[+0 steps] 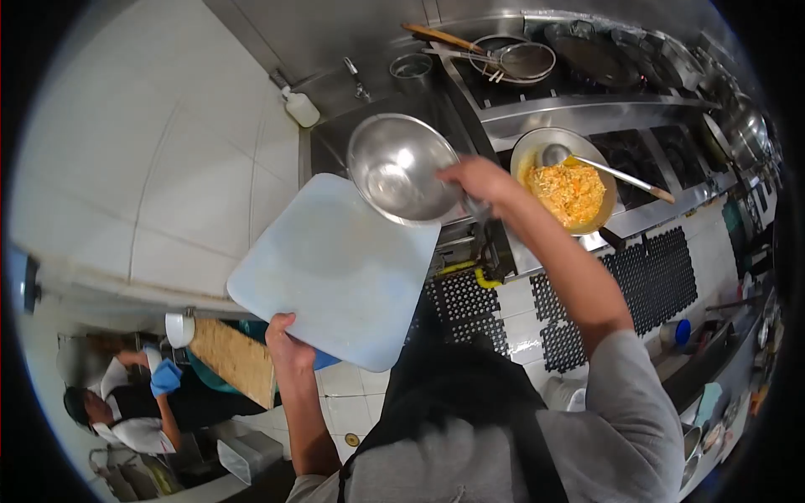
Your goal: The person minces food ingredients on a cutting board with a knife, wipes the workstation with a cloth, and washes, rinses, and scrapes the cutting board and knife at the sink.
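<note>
My left hand (291, 342) grips the near edge of a large white cutting board (331, 260), thumb on top. The board is held out in front of me and its surface is bare. My right hand (480, 180) is closed on the right rim of a shiny metal mixing bowl (394, 172). The inside of the bowl faces me and looks bare. It hangs over the sink, and its lower rim overlaps the board's far edge; whether they touch I cannot tell. Something blurred and greyish shows just below my right hand.
A pan (605, 210) of orange-yellow food with a ladle (620, 174) sits on the stove to the right. Strainers (527, 61) lie on the back burners. A soap bottle (300, 107) stands by the sink (329, 138). At lower left, another person holds a blue cloth (166, 377).
</note>
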Motion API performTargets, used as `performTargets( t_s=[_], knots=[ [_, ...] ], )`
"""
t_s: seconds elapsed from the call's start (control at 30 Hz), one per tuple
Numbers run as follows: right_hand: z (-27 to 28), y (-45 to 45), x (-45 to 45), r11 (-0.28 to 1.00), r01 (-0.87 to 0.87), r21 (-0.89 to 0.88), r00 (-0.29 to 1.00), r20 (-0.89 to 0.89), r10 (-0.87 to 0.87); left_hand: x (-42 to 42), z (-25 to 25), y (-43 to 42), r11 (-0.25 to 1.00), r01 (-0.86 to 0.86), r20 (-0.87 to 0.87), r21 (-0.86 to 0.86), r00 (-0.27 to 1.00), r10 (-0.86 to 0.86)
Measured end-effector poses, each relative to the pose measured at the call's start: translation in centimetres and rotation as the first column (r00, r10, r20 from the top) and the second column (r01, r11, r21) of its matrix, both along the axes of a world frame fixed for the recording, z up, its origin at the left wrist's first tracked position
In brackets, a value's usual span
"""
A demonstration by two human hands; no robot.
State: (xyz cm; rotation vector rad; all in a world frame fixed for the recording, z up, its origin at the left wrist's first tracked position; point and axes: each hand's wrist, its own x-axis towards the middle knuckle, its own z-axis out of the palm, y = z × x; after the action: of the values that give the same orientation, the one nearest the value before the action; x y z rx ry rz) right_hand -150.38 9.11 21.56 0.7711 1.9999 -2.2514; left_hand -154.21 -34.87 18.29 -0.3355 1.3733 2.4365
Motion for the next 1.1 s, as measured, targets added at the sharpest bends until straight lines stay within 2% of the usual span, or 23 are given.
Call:
performTargets(
  t_s=[0.07,0.17,0.27,0.37,0.47,0.5,0.6,0.7,0.73,0.8,0.83,0.9,1.0,1.1],
  knots=[
    [-3.2,3.0,-7.4,0.996,-0.081,-0.049,0.996,0.026,0.083,-3.2,-0.2,1.2,0.998,-0.033,0.042,-0.061,0.998,0.035],
    [-9.1,6.2,-16.5,0.917,-0.114,0.382,0.993,0.083,0.089,-8.9,-0.7,2.8,0.996,-0.004,0.085,-0.09,0.996,0.012],
    [-12.3,8.8,-22.2,0.753,-0.296,0.588,0.953,0.241,0.186,-12.2,-1.0,3.1,0.992,0.041,0.152,-0.122,0.988,-0.022],
    [-20.6,11.5,-27.1,0.267,-0.379,0.886,0.914,0.313,0.258,-15.5,-1.4,3.2,0.984,0.068,0.172,-0.162,0.984,-0.04],
    [-22.8,11.5,-29.8,0.339,-0.58,0.741,0.81,0.568,0.144,-16.7,-1.5,4.5,0.984,0.066,0.193,-0.162,0.981,-0.034],
    [-23.0,11.9,-30.3,0.169,-0.654,0.737,0.751,0.608,0.256,-17.0,-1.7,5.0,0.983,0.066,0.198,-0.173,0.98,-0.031],
    [-28.9,14.1,-34.1,0.077,-0.859,0.506,0.494,0.778,0.388,-17.5,-2.4,5.8,0.974,0.039,0.244,-0.221,0.97,0.016],
    [-40.2,17.3,-35.3,0.258,-0.764,0.592,0.645,0.685,0.339,-18.0,-3.7,5.9,0.967,0.028,0.276,-0.253,0.96,0.045],
    [-41.1,17.9,-35.4,0.207,-0.77,0.604,0.634,0.688,0.354,-18.1,-4.1,6.1,0.966,0.027,0.281,-0.257,0.958,0.049],
    [-42.2,18.6,-35.6,0.106,-0.77,0.63,0.617,0.691,0.378,-18.6,-4.1,7.6,0.963,-0.012,0.318,-0.27,0.943,0.101],
    [-41.0,18.3,-35.7,0.088,-0.788,0.61,0.595,0.716,0.365,-18.8,-3.9,8.3,0.96,-0.026,0.337,-0.278,0.934,0.123],
    [-35.1,17.5,-36.3,0.052,-0.813,0.58,0.563,0.759,0.327,-18.9,-4.3,9.1,0.951,-0.036,0.327,-0.306,0.934,0.14],
    [-36.2,17.6,-37.5,0.12,-0.697,0.707,0.716,0.674,0.181,-20.2,-5.6,9.8,0.96,-0.059,0.313,-0.275,0.938,0.148],
    [-40.6,16.1,-37.3,0.28,-0.525,0.803,0.843,0.445,0.302,-22.1,-5.9,10.8,0.953,-0.052,0.315,-0.297,0.937,0.15]
  ],
)
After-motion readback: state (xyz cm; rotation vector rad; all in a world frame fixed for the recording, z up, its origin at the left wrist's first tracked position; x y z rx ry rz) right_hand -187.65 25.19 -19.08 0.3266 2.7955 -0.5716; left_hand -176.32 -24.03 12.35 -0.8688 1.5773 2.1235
